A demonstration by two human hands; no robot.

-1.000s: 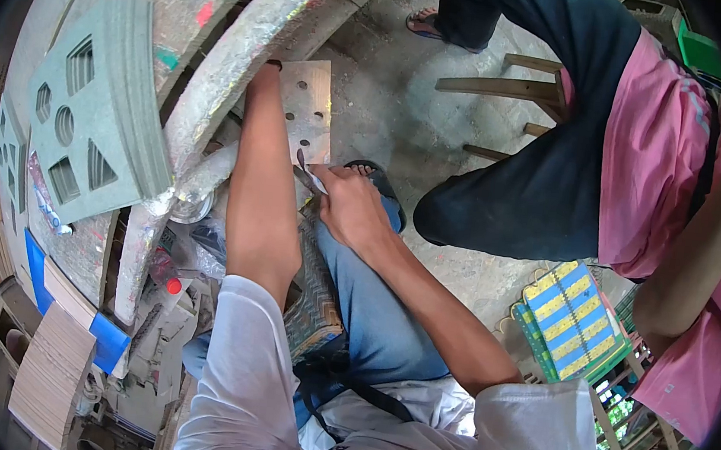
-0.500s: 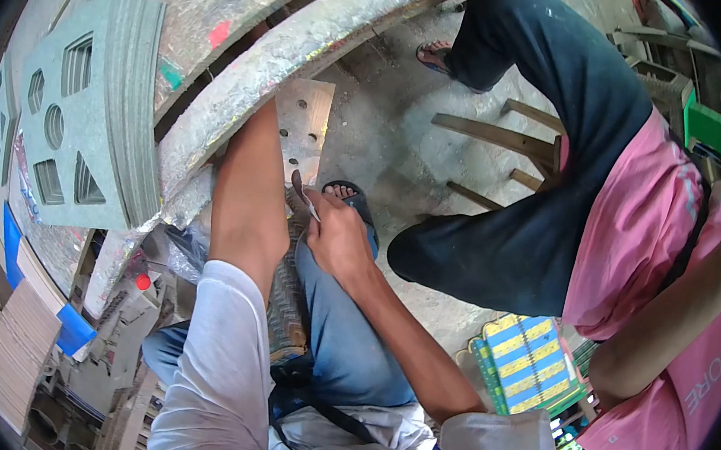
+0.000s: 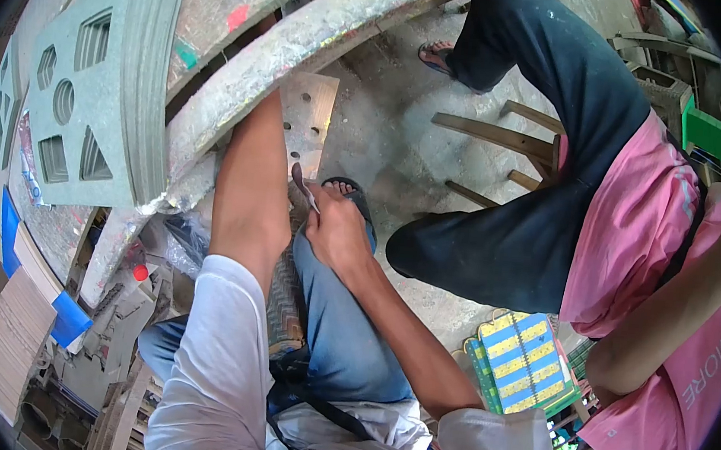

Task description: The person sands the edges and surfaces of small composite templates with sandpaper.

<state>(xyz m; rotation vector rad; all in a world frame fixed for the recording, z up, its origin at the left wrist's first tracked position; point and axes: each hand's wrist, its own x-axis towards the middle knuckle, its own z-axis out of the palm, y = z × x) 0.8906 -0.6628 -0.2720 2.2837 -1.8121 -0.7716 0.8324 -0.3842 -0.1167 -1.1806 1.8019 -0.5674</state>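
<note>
My right hand (image 3: 338,227) rests over my right knee, its fingers closed around a small flat tool (image 3: 302,186) with a dark curved tip. My left forearm (image 3: 251,188) reaches up beneath the paint-stained table edge (image 3: 282,53), which hides my left hand. Just right of that forearm, a pale board with round holes (image 3: 310,116) is partly covered by the table edge. On the tabletop at the left stands a stack of grey-green boards (image 3: 130,90) with square, round, hexagonal and triangular cut-outs.
A person in a pink shirt (image 3: 637,234) and dark trousers sits at the right, by wooden stool legs (image 3: 491,135). Yellow-and-blue striped boards (image 3: 525,362) lie at the lower right. A wood-coloured stack (image 3: 12,343) with blue pieces stands at the lower left.
The view has shifted slightly, so the stack of cut-out boards appears a little higher and further right. My right hand keeps its hold on the tool.
</note>
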